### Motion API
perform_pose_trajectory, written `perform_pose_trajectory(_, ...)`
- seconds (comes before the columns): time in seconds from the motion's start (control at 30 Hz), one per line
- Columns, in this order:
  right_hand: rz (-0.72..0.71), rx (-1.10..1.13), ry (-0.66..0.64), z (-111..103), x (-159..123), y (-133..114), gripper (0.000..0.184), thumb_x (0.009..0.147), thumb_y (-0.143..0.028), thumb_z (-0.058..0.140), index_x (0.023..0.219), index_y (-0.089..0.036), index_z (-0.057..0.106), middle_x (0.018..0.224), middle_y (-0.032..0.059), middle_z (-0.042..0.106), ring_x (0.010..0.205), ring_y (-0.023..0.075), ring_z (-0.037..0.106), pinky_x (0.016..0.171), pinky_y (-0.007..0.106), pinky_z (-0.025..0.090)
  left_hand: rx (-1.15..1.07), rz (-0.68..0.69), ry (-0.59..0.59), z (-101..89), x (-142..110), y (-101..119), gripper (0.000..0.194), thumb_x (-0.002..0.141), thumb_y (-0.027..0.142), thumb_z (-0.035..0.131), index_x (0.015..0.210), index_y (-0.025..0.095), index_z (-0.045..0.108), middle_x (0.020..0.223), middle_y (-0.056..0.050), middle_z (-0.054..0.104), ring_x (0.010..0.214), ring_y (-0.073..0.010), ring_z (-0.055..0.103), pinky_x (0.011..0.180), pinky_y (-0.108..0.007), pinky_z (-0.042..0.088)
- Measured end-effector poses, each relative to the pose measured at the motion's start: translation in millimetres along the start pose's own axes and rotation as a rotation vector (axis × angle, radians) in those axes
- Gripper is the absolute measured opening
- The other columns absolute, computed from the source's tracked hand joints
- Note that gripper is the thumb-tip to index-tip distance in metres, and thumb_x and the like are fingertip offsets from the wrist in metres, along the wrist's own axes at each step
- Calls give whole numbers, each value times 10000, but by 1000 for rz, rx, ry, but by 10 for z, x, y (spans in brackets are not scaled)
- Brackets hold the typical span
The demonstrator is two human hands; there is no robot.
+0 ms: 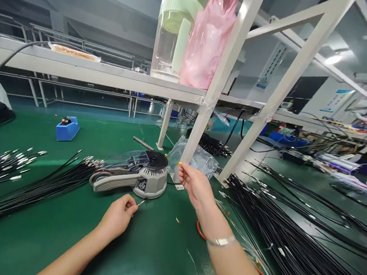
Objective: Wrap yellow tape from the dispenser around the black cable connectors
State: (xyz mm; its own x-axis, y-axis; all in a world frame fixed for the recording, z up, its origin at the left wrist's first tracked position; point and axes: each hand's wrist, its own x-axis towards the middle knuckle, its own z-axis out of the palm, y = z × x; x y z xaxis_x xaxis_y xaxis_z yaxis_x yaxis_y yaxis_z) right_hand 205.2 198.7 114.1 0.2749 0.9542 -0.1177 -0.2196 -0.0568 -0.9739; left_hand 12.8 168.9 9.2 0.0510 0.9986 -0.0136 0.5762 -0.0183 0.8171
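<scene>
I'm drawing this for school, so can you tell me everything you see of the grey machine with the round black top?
The grey machine looks like plastic and stands upright on the green table. Slots ring its body below the black top; a dark label is in front. A ridged grey arm stretches left, near a clear cover. Your left hand is close in front. I can't tell whether it's running.

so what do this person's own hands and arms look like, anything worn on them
The left hand is ungloved, its wrist unadorned. The right hand is ungloved too, with a shiny, silvery bracelet around the wrist. No sleeves show on either forearm.
</scene>
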Motion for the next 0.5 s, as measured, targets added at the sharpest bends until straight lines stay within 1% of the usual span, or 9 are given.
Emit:
perform_pose_trajectory(0.07,13,70,-59,-164,-543,146,182,798,-317,647,805,-142,700,824,46,693,697,115,618,575,194,493,-93,8,-9,-39,-225,132,185,807,245,443,889,182,596,671,8,594,635,-154,592,523,-232,423)
perform_pose_trajectory(0.13,41,191,-162,-296,-1087,385,250,707,-337,728,878,-155,733,930,90,719,808,176,642,626,236,515,-161,38,-4,-75,-499,276,275,820,301,458,1031,198,602,789,-6,638,717,-151,613,581,-233,461)
perform_pose_trajectory(0.17,62,251,-192,-341,-1331,527,279,678,-344,754,896,-170,743,978,101,722,876,207,646,664,257,523,-195,68,9,-90,-644,344,286,819,326,478,1041,215,621,839,-11,654,764,-151,617,639,-239,476)
perform_pose_trajectory(0.23,70,349,-180,-382,-1728,815,320,653,-369,776,930,-212,752,1060,101,715,997,252,626,757,299,524,-264,187,73,-105,-928,456,247,811,347,525,967,238,681,891,-18,666,832,-159,616,724,-250,481)
perform_pose_trajectory(0.3,36,415,-159,-373,-1995,1059,351,651,-391,779,975,-260,743,1163,80,679,1094,276,586,842,336,508,-282,286,128,-100,-1178,522,213,815,331,543,928,258,708,866,-11,663,815,-153,616,725,-245,486)
perform_pose_trajectory(0.37,-29,439,-162,-337,-2159,1222,384,669,-413,763,1030,-292,721,1253,61,626,1149,285,553,890,363,491,-280,340,156,-77,-1370,539,212,827,303,539,951,275,709,837,-6,652,787,-143,617,697,-233,495)
perform_pose_trajectory(0.43,-98,437,-185,-294,-2259,1308,398,699,-429,734,1076,-308,697,1300,53,588,1172,288,538,907,378,484,-304,352,164,-49,-1496,524,218,827,286,541,968,278,707,821,-8,639,775,-140,615,672,-225,505)
perform_pose_trajectory(0.5,-151,439,-204,-255,-2324,1349,389,725,-434,708,1096,-316,685,1307,50,581,1188,290,527,913,386,484,-355,314,142,-30,-1562,499,212,817,290,553,957,266,710,791,-11,630,737,-140,614,635,-226,515)
